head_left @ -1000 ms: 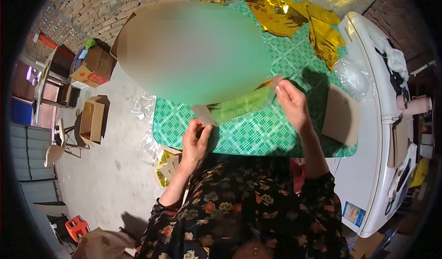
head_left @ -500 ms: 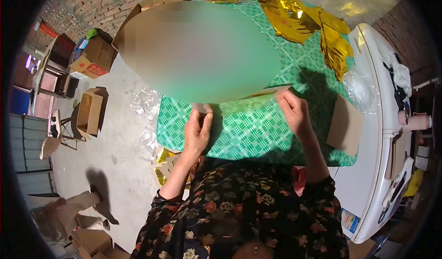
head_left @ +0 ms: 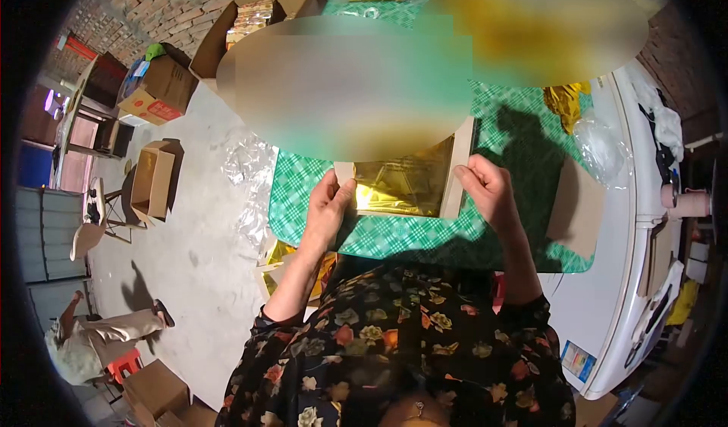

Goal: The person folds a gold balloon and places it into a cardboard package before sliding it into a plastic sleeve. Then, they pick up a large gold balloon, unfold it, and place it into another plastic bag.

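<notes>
A gold foil piece with pale cardboard strips along its sides (head_left: 402,188) is tilted above the green checked tablecloth (head_left: 500,233). My left hand (head_left: 327,208) pinches its left cardboard strip between thumb and fingers. On the opposite side, my right hand (head_left: 487,187) has thumb and fingers closed at the right strip. A blurred patch hides the upper part of the piece and much of the table behind it.
A cardboard sheet (head_left: 575,205) and clear plastic (head_left: 599,150) lie on the right, near a white appliance (head_left: 618,275). Crumpled gold foil (head_left: 563,107) is at the back right. Open boxes (head_left: 152,180) stand on the left. Another person (head_left: 98,343) is at lower left.
The piece, seen almost edge-on before, has turned so its gold face shows. Both hands still grip its sides. The person at lower left has shifted, and the view has moved slightly.
</notes>
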Demonstrator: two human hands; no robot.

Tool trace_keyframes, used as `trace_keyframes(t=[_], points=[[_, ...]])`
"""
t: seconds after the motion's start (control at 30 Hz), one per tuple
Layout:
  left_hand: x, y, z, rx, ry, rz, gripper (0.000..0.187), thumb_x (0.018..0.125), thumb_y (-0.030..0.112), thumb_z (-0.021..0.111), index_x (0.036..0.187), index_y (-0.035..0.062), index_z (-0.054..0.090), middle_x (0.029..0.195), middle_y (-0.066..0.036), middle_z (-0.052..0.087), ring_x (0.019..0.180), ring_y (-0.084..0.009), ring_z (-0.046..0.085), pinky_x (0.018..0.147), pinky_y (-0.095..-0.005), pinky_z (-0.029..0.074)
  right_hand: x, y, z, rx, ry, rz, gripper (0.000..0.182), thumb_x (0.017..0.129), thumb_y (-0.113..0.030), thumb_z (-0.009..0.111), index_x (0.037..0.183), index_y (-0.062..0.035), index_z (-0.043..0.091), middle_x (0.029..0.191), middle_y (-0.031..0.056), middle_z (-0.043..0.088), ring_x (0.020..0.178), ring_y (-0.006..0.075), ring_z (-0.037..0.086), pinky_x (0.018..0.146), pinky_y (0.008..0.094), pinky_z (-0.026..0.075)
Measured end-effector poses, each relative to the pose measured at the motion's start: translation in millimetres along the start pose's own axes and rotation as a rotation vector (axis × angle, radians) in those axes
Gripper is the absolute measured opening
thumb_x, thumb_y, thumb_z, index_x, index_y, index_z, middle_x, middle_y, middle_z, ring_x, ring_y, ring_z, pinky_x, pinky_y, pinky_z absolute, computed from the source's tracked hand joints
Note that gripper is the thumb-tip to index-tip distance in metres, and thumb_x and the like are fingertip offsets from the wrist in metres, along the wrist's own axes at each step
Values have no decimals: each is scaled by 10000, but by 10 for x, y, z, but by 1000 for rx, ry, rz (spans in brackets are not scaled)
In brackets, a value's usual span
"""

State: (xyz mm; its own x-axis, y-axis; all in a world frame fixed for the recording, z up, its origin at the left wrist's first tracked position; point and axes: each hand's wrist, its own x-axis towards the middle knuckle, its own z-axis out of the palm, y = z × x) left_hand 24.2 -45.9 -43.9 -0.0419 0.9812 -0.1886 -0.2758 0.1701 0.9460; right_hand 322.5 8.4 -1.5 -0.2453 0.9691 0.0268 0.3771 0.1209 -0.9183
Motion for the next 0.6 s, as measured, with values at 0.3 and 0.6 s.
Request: trace_keyframes(t=[0.3,0.6], points=[[-693,-2,-574,64,497,118,139,1037,163,590,1085,35,619,861,-8,614,748,-97,539,684,-271,441,-364,-130,478,313,-140,99,106,1018,-34,594,1121,-12,607,729,-79,471,662,6,378,569,214,299],[-2064,-1800,-2573,37,1276,218,165,1049,197,603,1064,34,594,844,11,591,705,-79,508,644,-283,458,-778,-135,569,115,-314,6,57,1015,-17,595,1009,7,646,648,-76,405,611,10,326,533,242,250]])
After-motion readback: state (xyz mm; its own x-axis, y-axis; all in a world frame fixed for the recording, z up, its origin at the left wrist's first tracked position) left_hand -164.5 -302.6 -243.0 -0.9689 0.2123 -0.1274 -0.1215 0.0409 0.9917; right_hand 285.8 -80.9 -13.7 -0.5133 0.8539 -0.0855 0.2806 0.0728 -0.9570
